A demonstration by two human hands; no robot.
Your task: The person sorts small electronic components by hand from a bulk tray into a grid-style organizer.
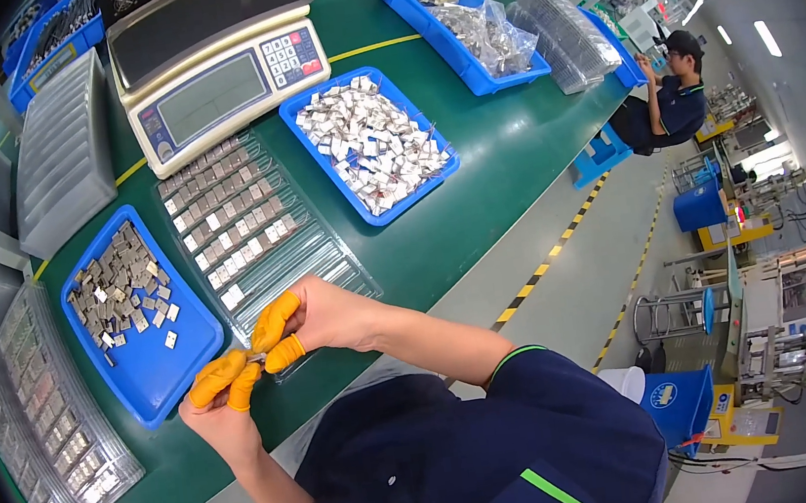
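My left hand (217, 384) and my right hand (285, 330) meet over the table's near edge, with yellow covers on several fingers. Between their pinched fingertips is a small grey metallic piece (256, 358), mostly hidden by the fingers. Just left of them lies a blue tray (182, 361) with a heap of small flat silver rectangular parts (123, 283). Beyond my right hand is a transparent ribbed plastic tray (319, 256), its far rows filled with similar parts. To its right stands another blue tray (374, 217) full of white block-shaped parts with thin wires (371, 141).
A weighing scale (207, 105) stands behind the ribbed tray. Filled transparent trays (65, 429) lie at left, near stacked plastic trays (64, 151). A blue bin (460, 56) with bagged parts sits far back on the green table (501, 151). Another person (680, 106) sits at the far right.
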